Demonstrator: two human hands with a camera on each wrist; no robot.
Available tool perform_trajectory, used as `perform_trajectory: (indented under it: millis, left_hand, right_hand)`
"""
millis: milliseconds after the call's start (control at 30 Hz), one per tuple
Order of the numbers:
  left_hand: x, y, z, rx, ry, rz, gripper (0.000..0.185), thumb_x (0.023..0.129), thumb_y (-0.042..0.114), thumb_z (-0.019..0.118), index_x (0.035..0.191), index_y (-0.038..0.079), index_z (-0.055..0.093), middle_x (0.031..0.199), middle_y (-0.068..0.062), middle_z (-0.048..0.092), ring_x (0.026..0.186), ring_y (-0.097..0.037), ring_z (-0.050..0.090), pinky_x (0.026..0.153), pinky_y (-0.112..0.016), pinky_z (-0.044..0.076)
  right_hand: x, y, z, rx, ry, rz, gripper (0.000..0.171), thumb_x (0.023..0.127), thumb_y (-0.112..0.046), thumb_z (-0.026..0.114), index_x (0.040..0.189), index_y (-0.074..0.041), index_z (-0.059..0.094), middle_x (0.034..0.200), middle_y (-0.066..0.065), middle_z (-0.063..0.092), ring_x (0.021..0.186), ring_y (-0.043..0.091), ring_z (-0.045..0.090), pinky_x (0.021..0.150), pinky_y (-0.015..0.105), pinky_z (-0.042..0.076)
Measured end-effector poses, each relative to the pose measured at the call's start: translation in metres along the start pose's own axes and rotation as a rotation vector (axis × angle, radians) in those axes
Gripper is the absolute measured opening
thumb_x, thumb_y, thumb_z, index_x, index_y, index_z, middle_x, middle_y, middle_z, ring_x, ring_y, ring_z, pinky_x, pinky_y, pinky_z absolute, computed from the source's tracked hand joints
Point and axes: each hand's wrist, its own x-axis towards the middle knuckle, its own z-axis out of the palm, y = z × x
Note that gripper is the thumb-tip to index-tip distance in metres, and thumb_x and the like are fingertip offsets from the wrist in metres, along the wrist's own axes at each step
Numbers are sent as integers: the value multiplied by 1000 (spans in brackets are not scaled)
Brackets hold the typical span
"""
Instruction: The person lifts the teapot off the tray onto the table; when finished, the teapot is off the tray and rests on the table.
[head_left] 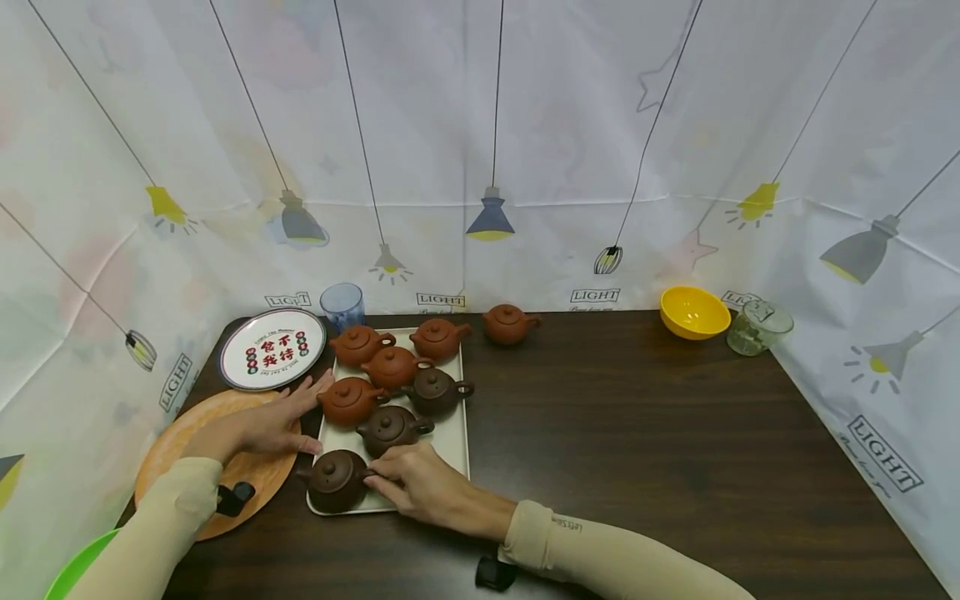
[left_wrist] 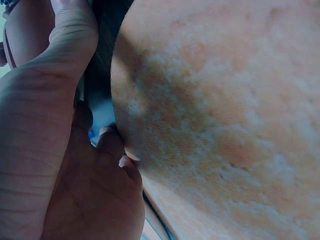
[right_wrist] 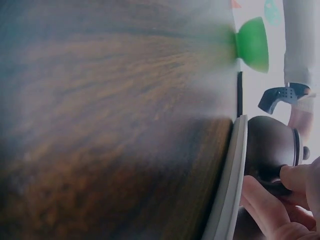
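Pinching the handle of the dark teapot (head_left: 334, 480) with my right hand (head_left: 420, 487), fingers curled around it, I am keeping it upright at the near corner of the cream tray (head_left: 454, 440). Its spout-to-handle axis is running left-right, spout leftward. My left hand (head_left: 262, 425) is lying flat, fingers straight, steadying the tray's left edge over the wooden plate (head_left: 176, 442).

Seven teapots stand on the tray (head_left: 459, 446) — the nearest teapot (head_left: 334, 480) at its front left corner, where the right hand (head_left: 420, 487) touches it. Left of the tray lie a wooden plate (head_left: 258, 479) under the left hand (head_left: 262, 425) and, behind it, a printed plate (head_left: 272, 347). One lone teapot (head_left: 508, 323) stands behind the tray's right corner — the bowl (head_left: 693, 312) and jar (head_left: 756, 327) are far right of it.
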Motion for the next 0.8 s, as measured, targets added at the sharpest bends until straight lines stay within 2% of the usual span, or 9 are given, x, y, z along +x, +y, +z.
perform_trajectory:
  millis: [200, 333, 400, 467, 567, 633, 700, 767, 800]
  left_hand:
    - [1, 6, 0, 26, 4, -22, 110, 96, 40, 78, 171, 0, 9, 180, -26, -2, 161, -62, -9, 124, -82, -5]
    - [1, 2, 2, 32, 6, -18, 112, 96, 42, 78, 172, 1, 7, 180, -26, -2, 161, -61, -9, 124, -81, -4]
    - [1, -3, 3, 19, 13, 8, 112, 97, 43, 77, 172, 1, 6, 179, -27, -2, 160, -62, -11, 123, -82, -6]
    - [2, -14, 7, -17, 36, 54, 111, 97, 47, 76, 173, 6, 5, 181, -22, -4, 161, -57, -16, 126, -72, -18]
    - [5, -30, 10, -17, 59, 75, 112, 96, 55, 74, 175, 15, 4, 182, -16, -3, 162, -54, -16, 127, -71, -18]
    - [7, -36, 12, 9, 71, 53, 113, 94, 61, 73, 175, 22, 4, 183, -12, -2, 164, -51, -13, 129, -70, -15]
    - [7, -30, 9, 37, 66, 28, 114, 94, 58, 75, 175, 18, 6, 182, -16, 0, 163, -57, -9, 123, -82, -4]
    - [5, -21, 7, 36, 59, 14, 115, 94, 54, 78, 174, 11, 8, 181, -20, 2, 162, -60, -8, 122, -84, -4]
    - [3, -12, 5, 33, 55, 13, 114, 94, 51, 78, 173, 8, 9, 181, -23, 2, 161, -62, -8, 121, -85, -3]
  right_hand:
    - [-1, -1, -8, 8, 27, -50, 13, 104, -13, 71, 105, -7, 82, 93, 2, 80, 79, 1, 68, 72, 4, 49]
    - [-4, -3, -24, 35, 59, -77, 9, 103, -10, 71, 102, -7, 80, 90, 1, 77, 74, 0, 62, 69, 4, 45]
    - [-7, -3, -34, 35, 70, -82, 8, 102, -8, 72, 103, -7, 80, 91, 2, 78, 74, 1, 62, 69, 4, 46]
    - [-11, -2, -46, 33, 78, -69, 10, 101, -7, 73, 106, -6, 81, 95, 3, 79, 76, 2, 64, 69, 5, 47]
    - [-18, 3, -64, 29, 94, -36, 12, 100, -4, 73, 109, -5, 81, 100, 4, 81, 80, 5, 70, 69, 6, 51]
    - [-23, 8, -77, 22, 106, -14, 13, 99, -2, 73, 109, -6, 82, 101, 5, 82, 81, 7, 73, 69, 8, 53]
    - [-29, 15, -90, -4, 129, -15, 12, 98, -1, 74, 107, -6, 81, 99, 4, 81, 82, 8, 74, 69, 10, 55]
    - [-36, 23, -103, -38, 161, -23, 13, 96, 2, 75, 105, -5, 81, 99, 4, 82, 83, 10, 76, 70, 12, 57]
    - [-39, 27, -109, -54, 175, -22, 14, 95, 3, 75, 104, -5, 81, 97, 4, 82, 82, 9, 76, 69, 13, 57]
